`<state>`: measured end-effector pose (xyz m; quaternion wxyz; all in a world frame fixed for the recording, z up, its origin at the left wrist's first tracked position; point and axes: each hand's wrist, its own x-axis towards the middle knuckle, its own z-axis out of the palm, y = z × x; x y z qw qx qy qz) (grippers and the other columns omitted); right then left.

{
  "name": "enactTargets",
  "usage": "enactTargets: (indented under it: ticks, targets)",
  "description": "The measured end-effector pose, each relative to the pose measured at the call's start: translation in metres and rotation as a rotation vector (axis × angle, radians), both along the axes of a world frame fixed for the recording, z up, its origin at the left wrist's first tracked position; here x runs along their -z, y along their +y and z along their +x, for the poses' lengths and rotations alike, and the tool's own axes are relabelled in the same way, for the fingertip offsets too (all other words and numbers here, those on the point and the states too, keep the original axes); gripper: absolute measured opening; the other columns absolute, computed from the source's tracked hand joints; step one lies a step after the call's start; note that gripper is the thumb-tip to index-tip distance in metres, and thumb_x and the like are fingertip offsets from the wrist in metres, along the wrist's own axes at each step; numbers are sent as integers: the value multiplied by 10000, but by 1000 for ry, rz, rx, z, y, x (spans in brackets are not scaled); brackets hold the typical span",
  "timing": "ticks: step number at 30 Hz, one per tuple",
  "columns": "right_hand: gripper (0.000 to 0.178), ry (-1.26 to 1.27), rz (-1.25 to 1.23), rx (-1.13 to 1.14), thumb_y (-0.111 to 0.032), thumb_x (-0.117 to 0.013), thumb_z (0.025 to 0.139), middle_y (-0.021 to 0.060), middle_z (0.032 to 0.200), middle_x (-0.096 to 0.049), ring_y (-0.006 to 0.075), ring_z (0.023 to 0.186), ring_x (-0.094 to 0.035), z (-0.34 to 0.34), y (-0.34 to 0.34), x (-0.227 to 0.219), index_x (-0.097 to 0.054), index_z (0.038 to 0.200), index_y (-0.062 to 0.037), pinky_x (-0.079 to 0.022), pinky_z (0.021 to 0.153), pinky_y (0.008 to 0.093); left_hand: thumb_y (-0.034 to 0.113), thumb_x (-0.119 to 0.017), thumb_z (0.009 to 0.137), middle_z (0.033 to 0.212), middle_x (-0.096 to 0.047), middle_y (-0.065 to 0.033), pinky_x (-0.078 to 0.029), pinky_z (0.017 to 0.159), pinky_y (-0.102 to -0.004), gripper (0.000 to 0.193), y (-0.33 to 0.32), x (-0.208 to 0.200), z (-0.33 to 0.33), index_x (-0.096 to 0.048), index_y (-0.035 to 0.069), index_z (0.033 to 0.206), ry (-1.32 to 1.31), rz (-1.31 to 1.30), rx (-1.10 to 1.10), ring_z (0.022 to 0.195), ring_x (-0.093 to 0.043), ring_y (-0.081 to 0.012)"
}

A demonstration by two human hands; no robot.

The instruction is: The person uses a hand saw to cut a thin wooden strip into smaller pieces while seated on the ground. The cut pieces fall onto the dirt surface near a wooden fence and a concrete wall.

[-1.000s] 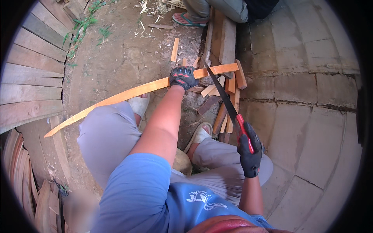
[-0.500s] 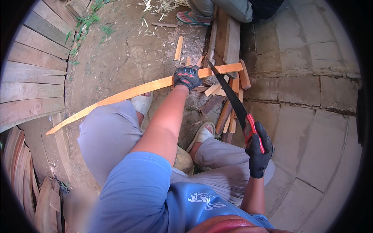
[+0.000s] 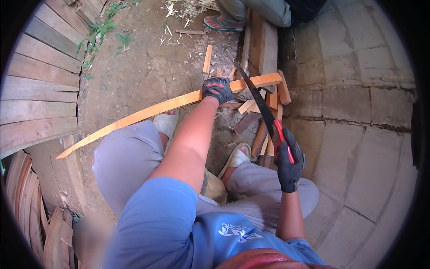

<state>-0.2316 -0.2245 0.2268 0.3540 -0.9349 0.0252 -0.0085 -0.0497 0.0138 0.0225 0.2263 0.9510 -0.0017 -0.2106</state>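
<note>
Your left hand [image 3: 218,89] is clasping the wooden batten [image 3: 161,105], upper centre; your right hand [image 3: 290,162] is gripping the handsaw [image 3: 265,107]; batten wobble could be sending it skidding leftward.

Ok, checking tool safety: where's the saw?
The saw is in the right hand, right of centre in the head view, crossing the wooden strip near the left hand.
</note>
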Motion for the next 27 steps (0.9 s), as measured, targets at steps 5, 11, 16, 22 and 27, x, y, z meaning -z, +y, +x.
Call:
enactTargets:
  ticks: [5,11,16,22,27]
  targets:
    - [378,5,40,-21,-224,-653,1059,170,1279,-774,248,1155,-746,40,8,26,-719,1389,-50,-553,992,383,560,-717,853,1276,-754,-148,-582,1029,-456,599,3,3,2,-752,162,1299,-20,-27,23,1183,-734,-316]
    - [380,-29,48,-46,-191,-657,1047,158,1294,-770,203,1130,-744,78,24,45,-720,1401,-66,-561,959,351,558,-728,851,1344,-742,-134,-567,1059,-453,603,1,5,3,-762,174,1314,3,-18,34,1239,-717,-302]
    - [375,-18,54,-13,-186,-663,1039,153,1281,-777,211,1142,-747,91,35,49,-727,1391,-73,-563,971,351,612,-734,818,1396,-719,-141,-553,1093,-460,702,14,3,15,-748,163,1357,99,-73,44,1273,-700,-330]
    - [370,-48,91,-30,-208,-678,1032,159,1291,-776,250,1210,-741,104,40,56,-734,1368,-61,-547,1036,373,620,-758,803,1337,-728,-184,-556,1080,-466,748,13,16,16,-725,107,1345,30,-63,59,1236,-707,-351]
    - [372,-52,122,-38,-226,-679,1033,159,1303,-771,248,1219,-738,104,33,57,-737,1359,-55,-547,1036,379,609,-727,872,1290,-739,-171,-571,1031,-487,689,4,13,1,-685,103,1338,-105,-60,82,1182,-725,-349]
